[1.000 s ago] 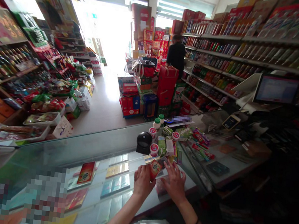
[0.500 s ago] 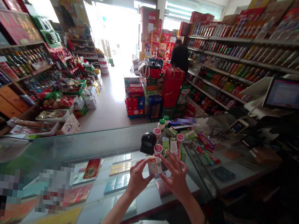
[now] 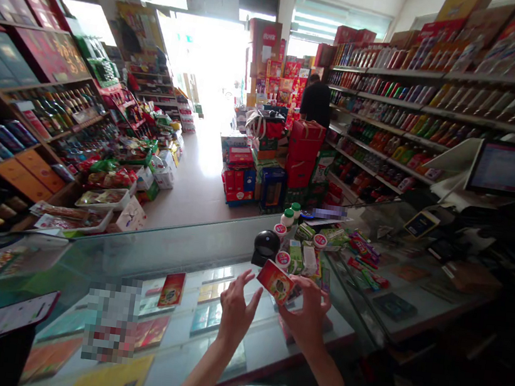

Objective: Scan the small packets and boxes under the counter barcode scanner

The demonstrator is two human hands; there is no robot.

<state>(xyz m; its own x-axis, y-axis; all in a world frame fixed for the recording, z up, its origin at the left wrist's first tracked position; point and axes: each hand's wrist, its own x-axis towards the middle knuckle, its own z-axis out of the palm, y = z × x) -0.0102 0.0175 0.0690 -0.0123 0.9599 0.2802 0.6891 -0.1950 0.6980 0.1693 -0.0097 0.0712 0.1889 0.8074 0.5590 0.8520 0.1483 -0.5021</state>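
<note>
You held the small red packet (image 3: 275, 281) above the glass counter (image 3: 174, 251) in your right hand (image 3: 305, 316), fingers closed on its edge to show its face, while your left hand (image 3: 235, 310) hovered just beside it, fingers spread and empty.

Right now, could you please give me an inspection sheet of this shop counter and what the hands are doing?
Surface: glass counter, flat packs displayed beneath.
Job's things: small red pack, pinched in right hand.
Clutter: black scanner; white tubs with red lids; green packets.
Grippers: left hand open, fingers spread beside the pack, not gripping.
Cables: nothing seen.
Surroundings: stocked shelves, red boxes, a screen, a person in the aisle.
</note>
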